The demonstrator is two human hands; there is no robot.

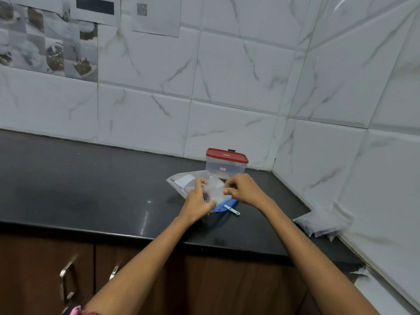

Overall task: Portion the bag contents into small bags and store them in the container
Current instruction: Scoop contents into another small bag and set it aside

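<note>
Plastic, polished stone and glazed tile

The small bag [214, 189] pinched between the left hand [197, 201] and right hand [244, 189] is thin, clear, crinkled plastic film, as is the larger bag [181, 181] beneath it with its paper label. The container [225, 169] is cloudy translucent plastic under a smooth red plastic lid [226, 155]. A blue plastic scoop [223, 206] looks glossy. The countertop [91, 185] is dark polished stone with faint reflections; the wall tiles [238, 87] are glossy, marble-veined. Cabinet doors [34, 269] show matt brown wood grain with shiny metal handles [67, 283].
</note>
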